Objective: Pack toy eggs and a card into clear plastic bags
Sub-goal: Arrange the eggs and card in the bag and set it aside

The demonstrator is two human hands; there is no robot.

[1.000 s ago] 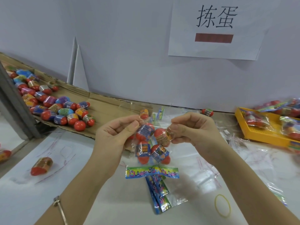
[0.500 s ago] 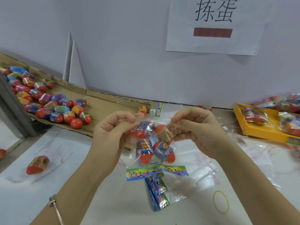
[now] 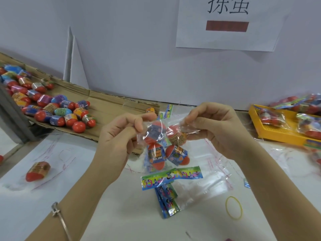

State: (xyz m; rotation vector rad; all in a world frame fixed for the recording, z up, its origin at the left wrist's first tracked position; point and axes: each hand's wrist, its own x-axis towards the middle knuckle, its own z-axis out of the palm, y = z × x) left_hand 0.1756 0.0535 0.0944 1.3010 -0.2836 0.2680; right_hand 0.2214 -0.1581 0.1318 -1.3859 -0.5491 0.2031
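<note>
L to R. Flattened cardboard (image 3: pixel 107 108) slopes along the wall & carries a heap of loose toy eggs (image 3: pixel 57 112), approx. 25; exact no. not countable, as they overlap & run off the L frame edge. 1 end egg (image 3: pixel 150 110) sits at the cardboard's R end. A grey post (image 3: pixel 12 115) stands at the L edge of the white table (image 3: pixel 86 214). 1 lone egg (image 3: pixel 38 171) lies on its side there, well apart from the heap & from the L forearm. L hand (image 3: pixel 118 136), w/ 1 bracelet (image 3: pixel 57 211) at the wrist: thumb & forefinger pinch the upper L corner of 1 clear bag (image 3: pixel 163 145), other fingers curled. The bag hangs above the table between the 2 hands & holds 4 bagged eggs (image 3: pixel 155 158), 2 rows of 2; whether a card is inside cannot be told. Beneath it, 1 card (image 3: pixel 172 178) lies crosswise, touching a card stack (image 3: pixel 167 200), no. unclear. Spare flat bags (image 3: pixel 213 164) lie just R of these. R hand (image 3: pixel 217 131): fingertips pinch the bag's upper R edge, other fingers curled. 1 paper sign (image 3: pixel 229 39) hangs on the wall. 1 rubber band (image 3: pixel 233 207) lies beside the R forearm. Far R: 1 yellow tray (image 3: pixel 278 136) w/ at least 3 packed bags (image 3: pixel 271 117), partly cut by the frame.
</note>
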